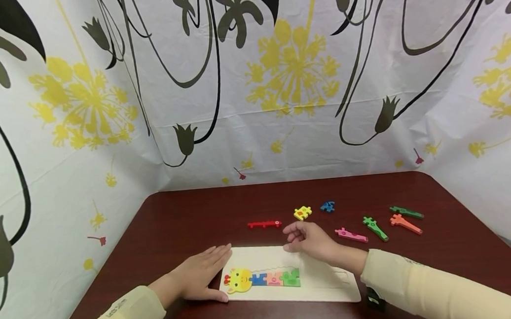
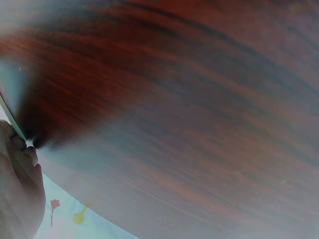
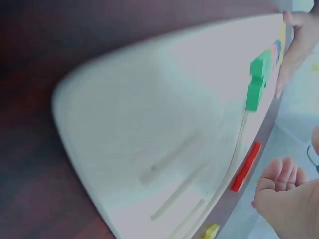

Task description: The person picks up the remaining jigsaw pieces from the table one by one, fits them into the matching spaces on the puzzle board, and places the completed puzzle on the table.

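A cream giraffe puzzle board (image 1: 322, 293) lies flat on the table. In its recess sit a yellow giraffe head (image 1: 239, 280), a blue piece (image 1: 259, 279), a pink piece (image 1: 275, 279) and a green piece (image 1: 292, 277). Bare grooves (image 3: 179, 191) mark the board's right part. My left hand (image 1: 199, 276) rests at the board's left end, fingers extended and thumb by the near corner. My right hand (image 1: 310, 240) hangs over the board's far edge, its fingers loosely bent and holding nothing. Its bent fingers also show in the right wrist view.
Beyond the board lie a red strip piece (image 1: 264, 224), a yellow piece (image 1: 303, 213) and a small blue piece (image 1: 327, 206). To the right are a pink piece (image 1: 352, 235), a green piece (image 1: 375, 228), an orange piece (image 1: 405, 224) and another green piece (image 1: 406, 212). Patterned cloth surrounds the table.
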A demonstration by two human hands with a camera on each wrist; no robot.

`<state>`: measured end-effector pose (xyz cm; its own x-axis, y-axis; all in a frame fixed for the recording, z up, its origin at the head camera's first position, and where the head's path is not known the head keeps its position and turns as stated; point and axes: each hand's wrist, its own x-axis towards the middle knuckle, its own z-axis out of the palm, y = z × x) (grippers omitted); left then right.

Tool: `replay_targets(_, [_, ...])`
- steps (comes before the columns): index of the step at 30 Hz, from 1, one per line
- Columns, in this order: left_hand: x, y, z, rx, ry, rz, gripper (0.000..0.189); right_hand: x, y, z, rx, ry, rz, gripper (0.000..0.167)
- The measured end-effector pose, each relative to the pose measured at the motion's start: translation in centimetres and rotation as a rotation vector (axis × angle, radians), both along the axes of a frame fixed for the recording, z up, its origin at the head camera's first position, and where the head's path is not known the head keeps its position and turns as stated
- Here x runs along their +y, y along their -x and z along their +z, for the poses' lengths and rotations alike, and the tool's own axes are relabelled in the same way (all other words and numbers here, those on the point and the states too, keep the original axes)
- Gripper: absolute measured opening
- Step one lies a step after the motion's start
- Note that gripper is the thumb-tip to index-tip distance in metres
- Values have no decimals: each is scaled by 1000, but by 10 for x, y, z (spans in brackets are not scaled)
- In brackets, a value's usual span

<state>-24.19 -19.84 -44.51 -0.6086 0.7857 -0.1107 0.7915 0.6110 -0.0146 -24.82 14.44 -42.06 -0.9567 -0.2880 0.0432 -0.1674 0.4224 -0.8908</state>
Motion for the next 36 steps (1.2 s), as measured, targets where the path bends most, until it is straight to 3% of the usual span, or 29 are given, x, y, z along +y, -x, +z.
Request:
replay_targets(21, [2,-3,3,-36,9,31,106,-7,51,-1,6,19,-63,43])
replay_targets(36, [0,-1,-1,14,-8,-3,106,-14,60,-17,-42,-49,-124,39])
